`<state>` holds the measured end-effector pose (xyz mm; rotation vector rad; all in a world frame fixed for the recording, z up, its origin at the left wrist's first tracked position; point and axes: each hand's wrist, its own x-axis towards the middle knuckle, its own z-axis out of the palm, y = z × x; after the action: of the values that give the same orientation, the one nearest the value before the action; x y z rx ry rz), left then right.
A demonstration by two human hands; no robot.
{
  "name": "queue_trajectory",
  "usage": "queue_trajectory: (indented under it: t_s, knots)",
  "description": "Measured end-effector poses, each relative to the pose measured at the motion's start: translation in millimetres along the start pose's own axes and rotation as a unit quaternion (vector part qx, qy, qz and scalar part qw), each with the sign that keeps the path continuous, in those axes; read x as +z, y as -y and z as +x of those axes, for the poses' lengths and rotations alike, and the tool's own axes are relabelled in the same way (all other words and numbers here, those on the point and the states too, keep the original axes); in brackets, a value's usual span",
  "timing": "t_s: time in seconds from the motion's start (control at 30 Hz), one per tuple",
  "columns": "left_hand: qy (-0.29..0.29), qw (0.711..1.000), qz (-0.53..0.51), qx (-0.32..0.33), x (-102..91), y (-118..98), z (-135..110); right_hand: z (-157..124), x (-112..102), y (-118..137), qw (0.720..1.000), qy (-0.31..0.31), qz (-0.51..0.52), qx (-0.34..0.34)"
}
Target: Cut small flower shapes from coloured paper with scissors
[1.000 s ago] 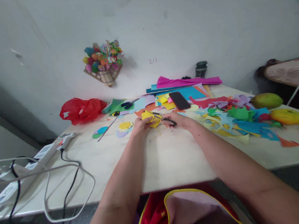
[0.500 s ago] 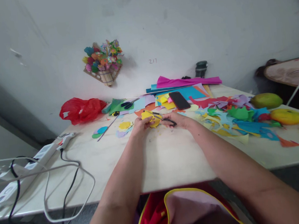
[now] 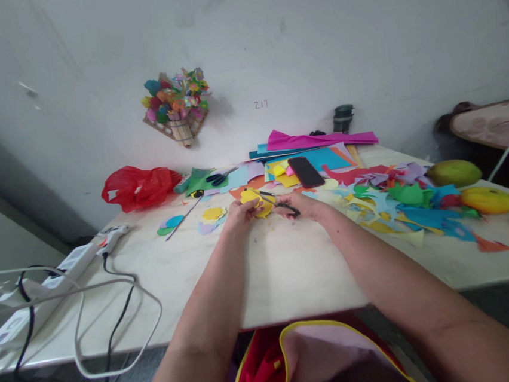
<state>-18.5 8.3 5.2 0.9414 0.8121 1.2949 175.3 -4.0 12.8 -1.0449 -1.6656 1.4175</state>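
My left hand (image 3: 244,210) pinches a piece of yellow paper (image 3: 262,207) above the middle of the table. Closed around the dark handles of a pair of scissors (image 3: 286,207) is my right hand (image 3: 299,202), with the blades reaching left across the yellow paper. I cannot tell how far apart the blades are. To the left of my left hand lie yellow paper cutouts (image 3: 213,213) over pale purple ones. A blue paper disc (image 3: 174,221) rests partly on a green one farther left.
Paper scraps (image 3: 390,202) cover the table's right side beside several mangoes (image 3: 489,199). Behind my hands lie a phone (image 3: 305,171), coloured sheets and a second pair of scissors (image 3: 219,177). A red plastic bag (image 3: 139,187) sits back left; a power strip (image 3: 44,298) with cables lies front left.
Both hands stay in nearly the same place, still holding the yellow paper and the scissors. The view has shifted only very slightly.
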Motion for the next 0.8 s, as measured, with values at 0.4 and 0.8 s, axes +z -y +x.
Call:
queue_trajectory:
  t_s: [0.4,0.8]
  knots:
    - [0.028,1.0,0.008,-0.008,-2.0,1.1,0.4,-5.9,3.6,8.8,1.0,-0.023,-0.013,-0.005]
    - [0.04,0.999,0.008,-0.02,-0.7,2.2,-1.7,1.8,1.4,1.1,1.0,-0.008,0.014,-0.017]
